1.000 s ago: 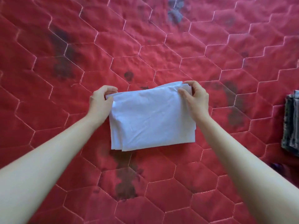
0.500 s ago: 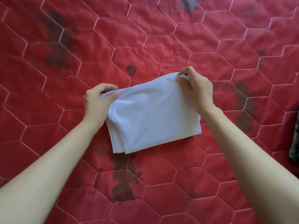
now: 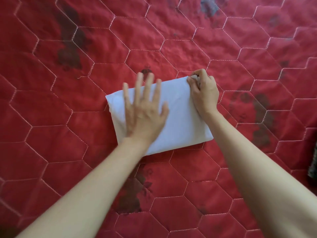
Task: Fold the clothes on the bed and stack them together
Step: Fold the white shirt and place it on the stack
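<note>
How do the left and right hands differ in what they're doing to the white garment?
The left hand lies flat with fingers spread on the white garment; the right hand is curled, pinching its far right corner. The left sits over the garment's middle and is motion-blurred; the right stays at the edge and looks sharp. Both touch the same folded garment on the red quilt.

a red quilt [image 3: 171,40] is covering the whole surface, and pale stitching [image 3: 118,16] is running across it in a pattern of large hexagons. dark blotches [image 3: 68,55] are showing on the fabric at the upper left, more [image 3: 260,115] are showing toward the right, and another patch [image 3: 132,194] is sitting low in the middle. a greyish smudge [image 3: 208,6] is lying near the top edge. the cloth is puckering slightly along the seams.
</note>
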